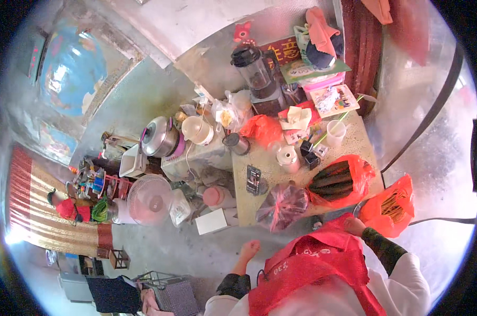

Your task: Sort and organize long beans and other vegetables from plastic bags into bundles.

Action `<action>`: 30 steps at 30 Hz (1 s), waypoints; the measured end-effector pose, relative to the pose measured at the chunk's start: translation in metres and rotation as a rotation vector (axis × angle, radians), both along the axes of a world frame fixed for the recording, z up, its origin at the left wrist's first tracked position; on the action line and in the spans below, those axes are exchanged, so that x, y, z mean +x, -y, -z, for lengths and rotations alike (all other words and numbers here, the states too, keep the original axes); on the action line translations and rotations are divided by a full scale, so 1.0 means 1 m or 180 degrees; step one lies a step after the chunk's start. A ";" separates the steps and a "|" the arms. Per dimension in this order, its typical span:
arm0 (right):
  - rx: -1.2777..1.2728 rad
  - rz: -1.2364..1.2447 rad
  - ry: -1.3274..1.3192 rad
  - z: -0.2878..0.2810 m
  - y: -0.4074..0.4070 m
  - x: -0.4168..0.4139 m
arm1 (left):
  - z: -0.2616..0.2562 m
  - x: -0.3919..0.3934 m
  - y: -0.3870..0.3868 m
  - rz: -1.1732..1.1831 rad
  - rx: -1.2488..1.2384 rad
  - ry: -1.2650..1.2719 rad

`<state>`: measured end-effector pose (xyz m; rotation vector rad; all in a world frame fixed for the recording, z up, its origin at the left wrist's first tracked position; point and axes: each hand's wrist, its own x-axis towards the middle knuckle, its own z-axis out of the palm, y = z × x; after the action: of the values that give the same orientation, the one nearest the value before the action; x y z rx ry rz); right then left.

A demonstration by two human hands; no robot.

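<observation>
A red apron [317, 252] with white writing on it covers my front. My right hand [355, 226] grips its upper edge and pulls it out towards the table. My left hand [250, 249] hovers over the floor to the left of the apron, fingers curled in, with nothing visible in it. On the table's near edge, beyond my hands, sit a tied purple-tinted plastic bag [282, 205] and a red plastic bag [341, 181] of long dark items. Close by my right hand, another red bag [388, 207] holds thin yellowish-brown strips.
The speckled table [242, 209] also bears a smartphone [253, 179], a white cup [336, 133], a lidded container [287, 158] and a blender [258, 75]. To the left are a steel pot [158, 136] and an electric fan [149, 200]. A person [70, 207] is farther off.
</observation>
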<state>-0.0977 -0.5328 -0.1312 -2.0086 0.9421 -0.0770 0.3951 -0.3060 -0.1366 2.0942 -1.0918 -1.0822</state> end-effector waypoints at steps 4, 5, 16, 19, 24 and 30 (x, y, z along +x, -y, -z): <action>0.0122 0.0065 -0.0866 0.064 -0.071 -0.085 | -0.027 -0.011 -0.004 -0.0184 0.0119 -0.0523; 0.0081 -0.0463 -0.1233 0.061 -0.083 -0.090 | -0.008 0.002 -0.035 -0.0146 -0.0029 -0.0341; 0.0443 -0.0084 0.0198 0.041 -0.197 -0.158 | 0.103 0.002 -0.292 -0.0267 0.1291 -0.0841; 0.2668 0.1998 0.0587 0.000 -0.181 -0.098 | 0.165 0.020 -0.328 0.1984 0.0824 0.1121; -0.0291 0.0391 0.0160 0.055 -0.177 -0.126 | 0.103 0.000 -0.205 -0.0660 0.0304 -0.0891; 0.0700 0.1247 -0.0412 0.044 -0.188 -0.113 | -0.030 -0.058 -0.010 0.0117 -0.0451 -0.1388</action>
<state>-0.2108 -0.3448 -0.1750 -1.6225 1.3574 -0.0560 0.3371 -0.2963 -0.1062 1.6299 -0.9592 -1.3558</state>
